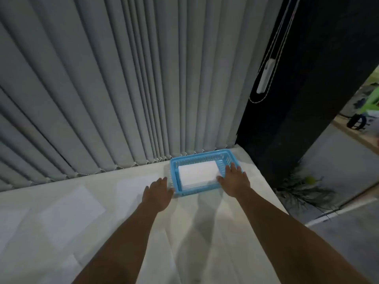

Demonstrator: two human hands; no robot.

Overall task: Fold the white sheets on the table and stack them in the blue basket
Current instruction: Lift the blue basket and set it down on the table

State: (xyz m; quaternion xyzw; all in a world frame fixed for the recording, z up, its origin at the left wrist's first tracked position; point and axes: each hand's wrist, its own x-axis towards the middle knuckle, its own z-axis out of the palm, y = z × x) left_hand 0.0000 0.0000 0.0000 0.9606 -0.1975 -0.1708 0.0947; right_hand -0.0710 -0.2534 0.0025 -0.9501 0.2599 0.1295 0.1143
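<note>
**A dim room with gray blinds**

Long gray blinds (123, 89) hang behind the far edge of the table (205, 232). A dark wall (307, 99) with a white cord (265, 78) stands at its right corner. A plant (303, 189) sits on the gray floor (348, 242).

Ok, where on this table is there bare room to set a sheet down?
The table is bare on the near side of the blue basket, and right of the right hand up to the edge. Its left side is crowded with flat white sheets.
</note>
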